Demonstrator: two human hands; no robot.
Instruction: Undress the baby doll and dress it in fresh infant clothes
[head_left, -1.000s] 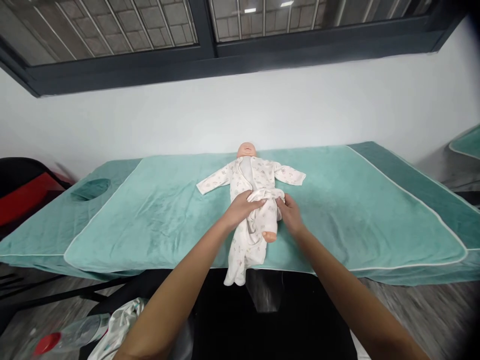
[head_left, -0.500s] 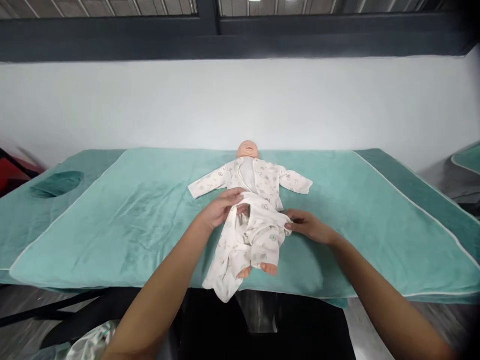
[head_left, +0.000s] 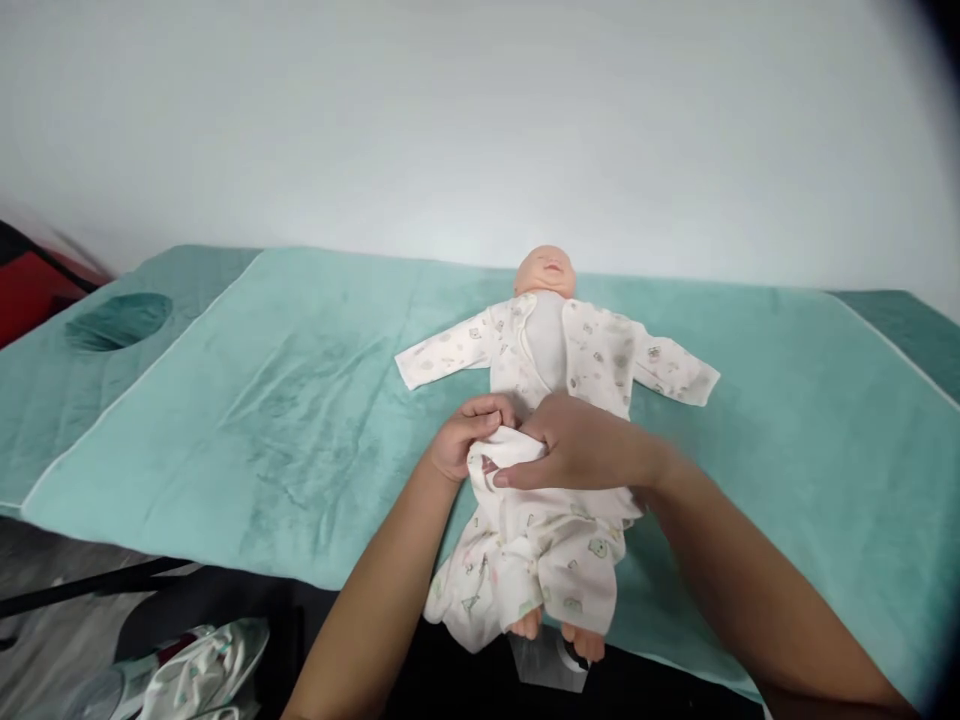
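A baby doll (head_left: 546, 272) lies on its back, its head toward the wall and its feet toward me. It wears a white printed top (head_left: 600, 350), open at the front over a grey chest. White printed trousers (head_left: 581, 565) cover its legs, and the bare feet stick out at the bottom. At the doll's waist, on the left, my left hand (head_left: 472, 432) grips the trousers' waistband with closed fingers. My right hand (head_left: 585, 440) reaches across the belly and pinches the same waistband; some of its fingers are hidden. Loose trouser cloth hangs by the left leg.
The doll rests on a padded table with a green cover (head_left: 225, 450). A round face hole (head_left: 120, 320) is at its left end. A white wall (head_left: 450, 130) stands behind. Below the front edge at left lies a bundle of white cloth (head_left: 202, 675).
My right hand has moved from the trousers' right side across to the left part of the waistband. My left hand stays at the waistband. The view has tilted down and come closer.
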